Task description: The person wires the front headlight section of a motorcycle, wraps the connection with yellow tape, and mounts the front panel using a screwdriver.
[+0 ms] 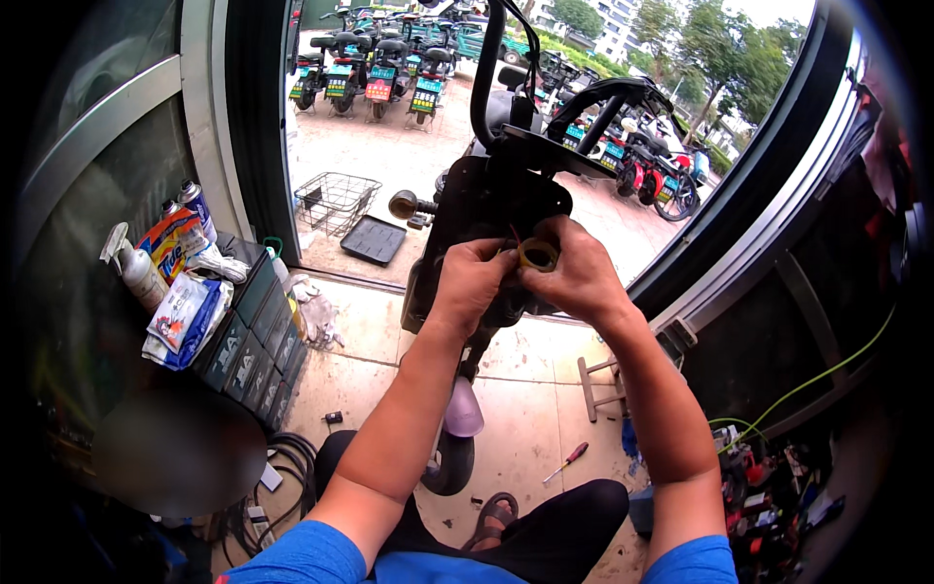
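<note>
Both my hands work close together at the front of an electric scooter (457,209), whose dark front body stands open before me. In my right hand (576,271) is a yellowish tape roll (528,261), gripped between thumb and fingers with its hole facing me. Just left of it, my left hand (469,282) is closed in a pinch; what its fingertips hold is too small to make out. A thin red wire (515,233) shows between the two hands. Below them are the scooter's pale purple fender (464,409) and front wheel (449,465).
At left, a dark drawer cabinet (255,341) carries a spray bottle (144,277), cans and packets. A screwdriver (566,461) lies on the floor beside a small metal stand (595,389). Black cables (287,457) coil at lower left. Outside are a wire basket (336,200), a black tray (373,240) and parked scooters.
</note>
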`<state>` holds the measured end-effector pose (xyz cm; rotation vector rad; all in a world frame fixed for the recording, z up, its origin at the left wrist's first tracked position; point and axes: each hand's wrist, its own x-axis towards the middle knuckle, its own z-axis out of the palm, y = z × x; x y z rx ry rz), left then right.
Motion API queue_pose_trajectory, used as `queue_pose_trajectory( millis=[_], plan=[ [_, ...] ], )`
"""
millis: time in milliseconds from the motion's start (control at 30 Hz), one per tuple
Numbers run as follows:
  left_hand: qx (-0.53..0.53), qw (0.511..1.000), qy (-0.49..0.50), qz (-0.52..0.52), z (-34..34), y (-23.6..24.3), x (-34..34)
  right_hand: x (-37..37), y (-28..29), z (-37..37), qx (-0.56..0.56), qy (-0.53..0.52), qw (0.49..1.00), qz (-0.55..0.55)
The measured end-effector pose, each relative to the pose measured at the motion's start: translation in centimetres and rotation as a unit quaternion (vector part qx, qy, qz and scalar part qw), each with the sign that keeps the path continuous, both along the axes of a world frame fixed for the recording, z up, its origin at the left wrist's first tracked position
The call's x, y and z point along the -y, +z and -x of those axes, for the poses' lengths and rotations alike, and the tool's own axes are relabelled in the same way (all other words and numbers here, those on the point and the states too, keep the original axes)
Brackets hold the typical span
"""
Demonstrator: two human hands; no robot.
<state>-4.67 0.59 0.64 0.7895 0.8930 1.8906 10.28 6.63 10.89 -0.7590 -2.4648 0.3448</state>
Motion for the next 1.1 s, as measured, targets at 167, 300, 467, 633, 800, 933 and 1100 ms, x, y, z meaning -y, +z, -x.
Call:
queue_pose_trajectory(
  millis=[167,300,467,633,800,933,1100],
  plan=[
    [-0.138,0.985,0.093,0.035,-0.1,-0.2,-0.4,0.0,0.2,0.2,0.091,0.015,0.996,0.01],
    [-0.113,0.99,0.077,0.031,0.7,-0.8,0.1,0.4,1.4,0.3,0.127,0.04,0.983,0.123],
    [-0.022,0.997,-0.065,0.044,1.0,1.2,1.2,-0.4,1.2,-0.4,0.104,0.043,0.982,0.15],
    [0.013,0.997,-0.068,0.039,1.2,-0.3,0.0,0.1,1.0,0.2,0.112,0.062,0.987,0.095],
    [0.029,0.998,-0.036,0.033,0.5,-0.8,-0.6,-0.6,0.8,0.6,0.131,0.098,0.986,0.043],
    [0.071,0.997,-0.003,0.01,-0.4,-1.1,-1.0,0.8,-0.5,0.1,0.067,0.186,0.979,0.049],
    [0.019,0.991,0.07,0.108,-0.3,0.2,-0.6,10.2,1.0,-0.6,0.086,0.443,0.882,0.136]
  ],
)
